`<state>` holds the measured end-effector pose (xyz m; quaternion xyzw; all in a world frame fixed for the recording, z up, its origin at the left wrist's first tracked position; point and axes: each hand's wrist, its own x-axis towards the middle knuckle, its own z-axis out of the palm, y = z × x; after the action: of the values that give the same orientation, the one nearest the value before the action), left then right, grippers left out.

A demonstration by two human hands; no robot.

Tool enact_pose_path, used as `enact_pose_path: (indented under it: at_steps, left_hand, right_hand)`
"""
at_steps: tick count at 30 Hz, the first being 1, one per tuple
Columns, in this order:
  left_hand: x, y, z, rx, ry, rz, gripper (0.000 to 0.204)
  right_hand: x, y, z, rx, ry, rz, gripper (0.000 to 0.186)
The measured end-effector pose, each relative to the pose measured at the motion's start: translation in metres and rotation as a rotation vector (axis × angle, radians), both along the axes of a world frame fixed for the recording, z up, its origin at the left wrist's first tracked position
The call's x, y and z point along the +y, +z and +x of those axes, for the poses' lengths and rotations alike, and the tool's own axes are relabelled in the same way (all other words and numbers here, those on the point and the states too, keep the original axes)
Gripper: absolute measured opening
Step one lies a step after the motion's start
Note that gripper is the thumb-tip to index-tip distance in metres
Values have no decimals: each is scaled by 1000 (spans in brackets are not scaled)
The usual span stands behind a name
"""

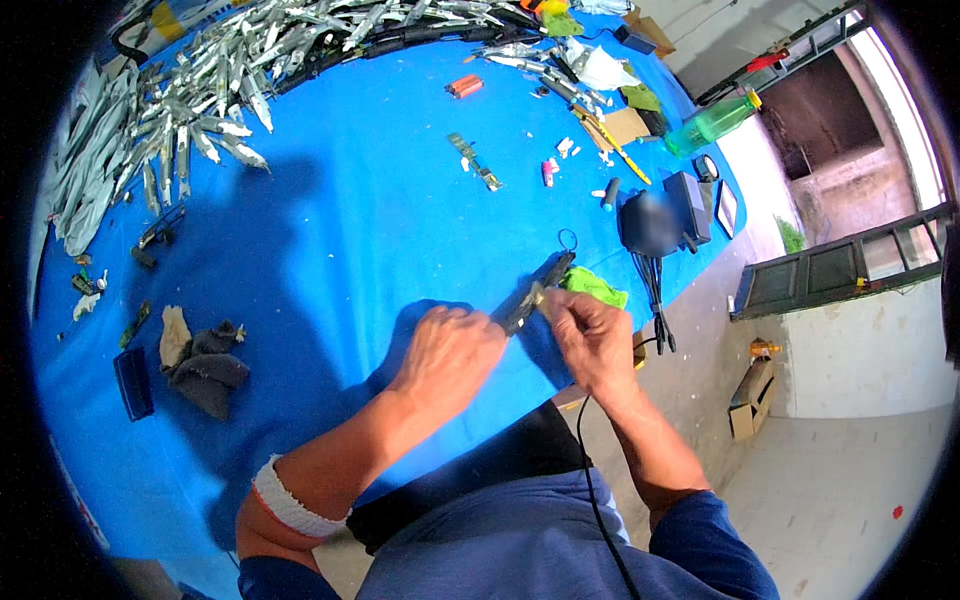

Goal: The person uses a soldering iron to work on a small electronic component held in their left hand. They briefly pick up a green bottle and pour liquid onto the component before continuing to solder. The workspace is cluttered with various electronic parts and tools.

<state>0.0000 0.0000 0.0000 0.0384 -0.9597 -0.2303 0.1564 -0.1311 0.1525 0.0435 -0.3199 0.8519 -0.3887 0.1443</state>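
Slim dark bar: left hand clasping near end, right hand pinching tan scrap (material unclear). Step: apparently working the bar; next requires steadiness.

The left hand is hiding the near end of a slim dark strip. The right hand is pinching a tan scrap, too small to identify, and is partly covering a lime-green cloth. A rounded black object is appearing blurred. The picture's edges are cutting off a silvery heap, 1 black cable and 2 blue sleeves.
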Motion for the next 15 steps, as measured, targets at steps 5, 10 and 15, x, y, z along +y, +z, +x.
enact_pose_path:
  at_steps: [5,10,15]
  left_hand:
    - [-19,3,9,-14,0,-71,25]
    - [-17,-3,9,23,7,-59,24]
    - [-15,-3,8,32,2,-40,24]
  right_hand:
    - [-18,-14,0,-33,-22,-90,21]
    - [-15,-7,16,-74,43,-12,22]
    - [-11,-12,-6,-44,-19,-7,22]
